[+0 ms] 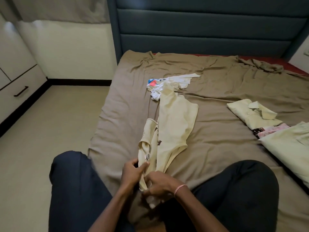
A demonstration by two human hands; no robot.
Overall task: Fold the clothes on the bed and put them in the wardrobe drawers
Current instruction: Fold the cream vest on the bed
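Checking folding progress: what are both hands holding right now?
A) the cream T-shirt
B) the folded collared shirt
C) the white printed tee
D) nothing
A: the left hand and right hand both hold the near end of the cream T-shirt.

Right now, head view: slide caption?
On the bed, left grip and right grip hold a cream T-shirt; folded shirt at right.

**Dim, Warm Light Over a Bedroom**

Soft indoor light was brightest on the wall (70, 52) and the cream shirt (175, 124), while the headboard (200, 22) lay dark. The left hand (132, 172) and right hand (161, 185) were slightly blurred. Straight lines bent near the edges.
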